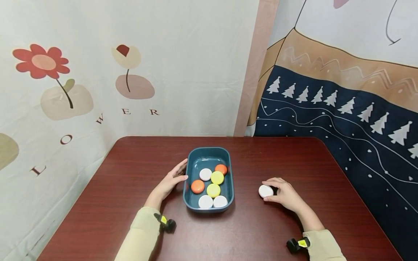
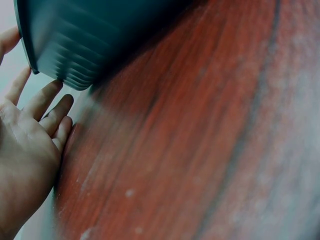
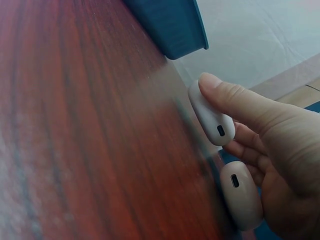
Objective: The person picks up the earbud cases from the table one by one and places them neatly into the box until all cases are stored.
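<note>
A dark teal rectangular box [image 1: 209, 210] stands on the table with round, puck-like pieces inside: three white, two yellow [image 1: 213, 190] and two orange [image 1: 197, 186]. My left hand [image 1: 167, 184] rests against its left side, fingers spread and fairly straight, thumb at the rim. To the right of the box, my right hand [image 1: 285, 194] pinches a white puck-shaped device [image 1: 266, 191] between thumb and fingers. In the right wrist view this held device [image 3: 212, 112] has a small dark slot. A second white device [image 3: 242, 197] shows just below it, near the palm; the head view hides it.
The reddish-brown wooden table [image 1: 254, 232] has its far edge against a pale printed curtain [image 1: 196, 72]. A dark blue cloth with white trees [image 1: 326, 119] hangs at the right. Each wrist carries a small black camera [image 1: 169, 225].
</note>
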{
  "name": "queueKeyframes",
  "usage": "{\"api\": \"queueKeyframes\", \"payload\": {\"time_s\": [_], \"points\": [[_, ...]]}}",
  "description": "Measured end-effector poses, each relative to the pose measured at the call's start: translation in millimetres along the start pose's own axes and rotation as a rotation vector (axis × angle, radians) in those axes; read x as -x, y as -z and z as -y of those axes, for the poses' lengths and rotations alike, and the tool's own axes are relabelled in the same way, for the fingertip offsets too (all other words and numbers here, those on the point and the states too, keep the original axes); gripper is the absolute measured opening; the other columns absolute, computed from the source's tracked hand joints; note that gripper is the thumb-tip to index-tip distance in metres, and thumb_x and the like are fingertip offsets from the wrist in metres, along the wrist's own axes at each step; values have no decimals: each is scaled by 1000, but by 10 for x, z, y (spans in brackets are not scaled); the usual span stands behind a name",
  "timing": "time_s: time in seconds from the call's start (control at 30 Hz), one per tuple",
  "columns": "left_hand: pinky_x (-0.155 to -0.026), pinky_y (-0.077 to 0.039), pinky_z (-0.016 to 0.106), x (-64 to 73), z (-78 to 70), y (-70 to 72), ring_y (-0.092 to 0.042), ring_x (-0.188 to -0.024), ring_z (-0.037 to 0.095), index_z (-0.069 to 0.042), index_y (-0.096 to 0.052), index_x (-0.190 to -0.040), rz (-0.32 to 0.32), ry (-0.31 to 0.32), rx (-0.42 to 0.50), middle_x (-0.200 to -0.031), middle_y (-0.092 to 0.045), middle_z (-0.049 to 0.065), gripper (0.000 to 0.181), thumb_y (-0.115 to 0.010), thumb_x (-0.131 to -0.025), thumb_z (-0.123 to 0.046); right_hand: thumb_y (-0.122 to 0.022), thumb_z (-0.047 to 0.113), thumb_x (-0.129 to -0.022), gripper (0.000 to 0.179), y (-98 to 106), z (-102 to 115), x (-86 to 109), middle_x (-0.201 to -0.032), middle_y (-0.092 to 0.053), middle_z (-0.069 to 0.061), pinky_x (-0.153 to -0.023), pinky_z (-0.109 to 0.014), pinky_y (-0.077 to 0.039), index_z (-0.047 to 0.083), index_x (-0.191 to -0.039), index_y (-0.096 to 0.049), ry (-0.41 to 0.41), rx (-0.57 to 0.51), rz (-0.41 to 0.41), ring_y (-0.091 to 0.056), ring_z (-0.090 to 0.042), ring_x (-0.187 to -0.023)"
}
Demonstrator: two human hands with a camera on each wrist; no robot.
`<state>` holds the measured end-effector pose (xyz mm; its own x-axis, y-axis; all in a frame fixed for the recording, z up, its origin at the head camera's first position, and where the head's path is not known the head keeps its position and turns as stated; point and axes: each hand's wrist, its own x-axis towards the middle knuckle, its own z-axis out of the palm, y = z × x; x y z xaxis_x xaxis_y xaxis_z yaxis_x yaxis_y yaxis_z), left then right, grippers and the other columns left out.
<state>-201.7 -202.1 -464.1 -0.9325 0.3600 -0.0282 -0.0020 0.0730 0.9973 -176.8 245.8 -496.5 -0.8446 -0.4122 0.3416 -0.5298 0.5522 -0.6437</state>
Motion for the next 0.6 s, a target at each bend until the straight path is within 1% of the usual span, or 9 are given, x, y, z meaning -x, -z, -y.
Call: {"api": "queueKeyframes", "payload": {"time_s": [0.13,0.37,0.53,0.6], "points": [[-112,-12,50,2,-8,0,-17,-142,33,-5,-22,-152,1,5,-3,-154,-23,20,69,-57,-93,-1,-87,19,-67,51,4,5,2,-107,-64,-4,-60,-23,-42,2,-112,-69,-9,-36,-8,-48,-12,-86],[-112,-12,51,2,-3,-2,-16,-142,33,-5,-21,-152,2,4,-5,-154,-22,20,68,-56,-94,-1,-87,20,-68,49,7,18,-14,-106,-64,-3,-59,-25,-43,3,-111,-70,-16,-61,-28,-50,-15,-87],[-112,-12,51,5,-14,-5,-16,-142,34,-6,-22,-152,1,6,-7,-154,-22,20,68,-56,-94,0,-87,18,-68,48,9,36,-36,-105,-64,-4,-57,-28,-46,2,-110,-70,-8,-86,-48,-51,-17,-88],[-112,-11,51,5,-19,-6,-16,-142,33,-6,-22,-152,-1,10,-6,-154,-22,20,68,-56,-93,-1,-87,17,-68,47,11,53,-49,-105,-64,-4,-59,-28,-47,2,-110,-70,-13,-88,-56,-52,-17,-91]]}}
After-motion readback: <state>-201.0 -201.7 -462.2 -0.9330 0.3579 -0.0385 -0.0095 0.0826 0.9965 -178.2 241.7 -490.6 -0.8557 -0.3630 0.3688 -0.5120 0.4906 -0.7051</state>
